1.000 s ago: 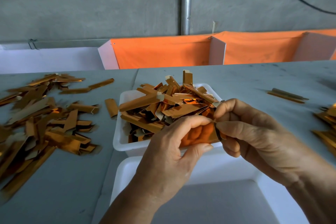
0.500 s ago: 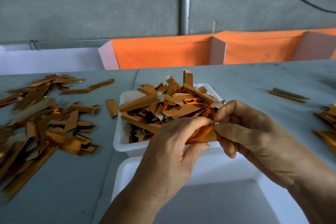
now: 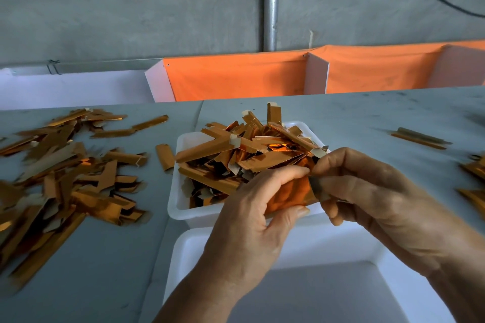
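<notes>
Both hands hold one shiny orange foil-card piece (image 3: pixel 291 191) in front of me, above the near edge of a white tray (image 3: pixel 178 191). My left hand (image 3: pixel 252 220) grips the piece between thumb and curled fingers. My right hand (image 3: pixel 367 191) pinches its right edge with thumb and forefinger. The tray is heaped with several similar orange strips (image 3: pixel 241 149). Most of the held piece is hidden by my fingers.
A loose pile of orange strips (image 3: pixel 63 170) spreads over the grey table on the left. A larger white bin (image 3: pixel 288 252) stands nearest me. A few strips (image 3: pixel 420 137) lie at the right, more at the right edge (image 3: pixel 475 186). Orange-lined compartments (image 3: pixel 236 78) run behind the table.
The held piece narrowed into a folded strip half a second ago and now shows a broader orange face again. Both hands stay together at the same spot.
</notes>
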Demonstrator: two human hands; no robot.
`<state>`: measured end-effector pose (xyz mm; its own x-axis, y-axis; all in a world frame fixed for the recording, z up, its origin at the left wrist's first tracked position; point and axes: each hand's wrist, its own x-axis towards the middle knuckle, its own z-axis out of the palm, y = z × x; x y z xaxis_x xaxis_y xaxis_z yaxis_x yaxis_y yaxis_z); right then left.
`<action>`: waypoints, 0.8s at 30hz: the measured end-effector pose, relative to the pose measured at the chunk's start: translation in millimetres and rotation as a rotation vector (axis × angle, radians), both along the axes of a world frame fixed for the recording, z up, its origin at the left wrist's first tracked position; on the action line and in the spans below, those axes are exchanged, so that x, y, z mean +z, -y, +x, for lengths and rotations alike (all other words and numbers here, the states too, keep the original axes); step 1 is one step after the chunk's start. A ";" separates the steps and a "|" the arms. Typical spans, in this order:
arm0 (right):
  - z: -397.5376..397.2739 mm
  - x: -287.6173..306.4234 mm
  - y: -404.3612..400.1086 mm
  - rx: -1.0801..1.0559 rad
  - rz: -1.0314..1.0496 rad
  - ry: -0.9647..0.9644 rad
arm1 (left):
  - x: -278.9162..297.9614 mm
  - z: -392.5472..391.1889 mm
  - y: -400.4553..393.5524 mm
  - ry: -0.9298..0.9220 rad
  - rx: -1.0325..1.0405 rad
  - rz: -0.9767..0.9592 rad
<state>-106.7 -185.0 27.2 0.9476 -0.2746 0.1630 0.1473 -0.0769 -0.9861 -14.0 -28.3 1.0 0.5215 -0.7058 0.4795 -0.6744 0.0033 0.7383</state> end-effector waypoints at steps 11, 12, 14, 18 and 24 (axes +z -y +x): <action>1.0 -2.2 3.6 0.026 0.104 -0.036 | 0.0 -0.5 -0.6 -0.092 -0.065 0.000; 1.2 -2.2 3.4 0.031 0.107 -0.035 | 0.0 -0.6 -0.8 -0.085 -0.065 0.007; 1.1 -1.8 3.5 0.039 0.124 -0.037 | 0.1 -0.4 -0.9 -0.076 -0.065 0.016; 0.7 -0.6 4.9 0.063 0.168 -0.072 | 0.9 -0.2 -1.3 -0.082 -0.073 0.015; 0.7 2.3 2.2 0.028 0.108 -0.131 | 1.5 -0.6 -2.3 -0.064 -0.073 0.031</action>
